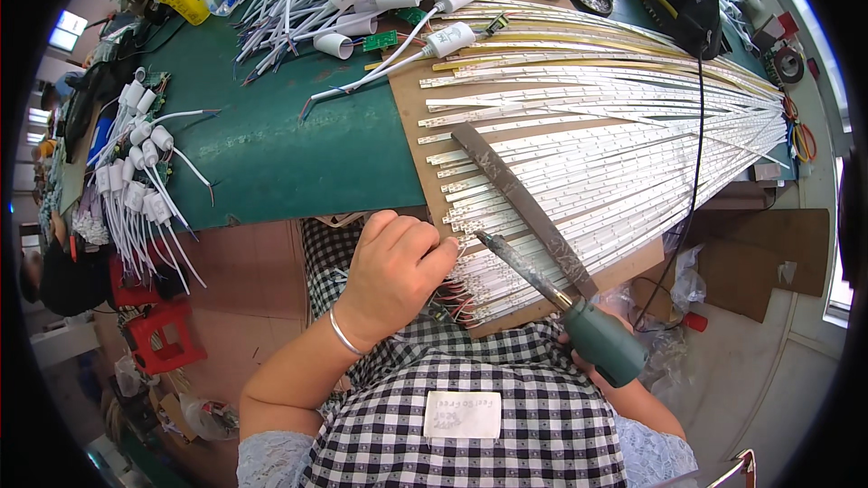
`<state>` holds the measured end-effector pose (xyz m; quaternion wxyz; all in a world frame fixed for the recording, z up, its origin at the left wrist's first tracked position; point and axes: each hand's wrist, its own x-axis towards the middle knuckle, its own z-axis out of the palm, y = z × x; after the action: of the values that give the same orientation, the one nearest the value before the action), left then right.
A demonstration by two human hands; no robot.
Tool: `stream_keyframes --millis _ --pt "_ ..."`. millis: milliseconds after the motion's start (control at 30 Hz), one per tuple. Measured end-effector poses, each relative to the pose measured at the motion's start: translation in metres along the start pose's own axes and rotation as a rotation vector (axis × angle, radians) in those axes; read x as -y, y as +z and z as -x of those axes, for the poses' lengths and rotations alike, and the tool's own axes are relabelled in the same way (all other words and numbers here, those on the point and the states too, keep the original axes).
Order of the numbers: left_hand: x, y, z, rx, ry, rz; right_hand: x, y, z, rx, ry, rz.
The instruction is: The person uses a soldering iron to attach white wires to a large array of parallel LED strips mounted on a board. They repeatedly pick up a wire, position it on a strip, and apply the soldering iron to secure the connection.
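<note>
Work in hand: soldering wire leads to the near ends of the light strips (597,136), which fan across a brown board (411,104) on the green desk (271,154).

The left hand (393,271) rests at the board's 7 o'clock corner, fingers curled narrow and pinching at the strip ends; what exactly they pinch is hidden. The right hand (588,366) is mostly covered by the green handle of the soldering iron (542,280), which it grips closed. The iron's tip sits at the strip ends just beside the left fingers. A flat metal bar (524,208) lies across the strips as a weight.

Progress, as judged: strips near the 6 o'clock edge already carry red wires (461,303); those toward 12 o'clock appear bare. Most of the fan seems outstanding.

White capped cables (136,190) lie at 9 o'clock, more at 12 o'clock.
</note>
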<state>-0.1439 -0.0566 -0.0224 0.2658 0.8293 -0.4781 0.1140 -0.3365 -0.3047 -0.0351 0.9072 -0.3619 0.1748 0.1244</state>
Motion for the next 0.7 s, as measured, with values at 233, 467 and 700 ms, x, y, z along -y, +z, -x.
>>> stream_keyframes --millis 233,467,700 --pt "-0.001 -0.002 -0.002 0.012 -0.01 -0.011 0.008 0.014 -0.001 -0.001 -0.332 0.9" --pt "-0.004 -0.005 -0.004 0.045 -0.038 -0.004 0.008 0.016 0.0 -0.047 -0.242 0.709" --pt "-0.003 -0.005 -0.004 0.037 -0.071 0.051 -0.002 0.012 0.003 -0.089 -0.294 0.643"
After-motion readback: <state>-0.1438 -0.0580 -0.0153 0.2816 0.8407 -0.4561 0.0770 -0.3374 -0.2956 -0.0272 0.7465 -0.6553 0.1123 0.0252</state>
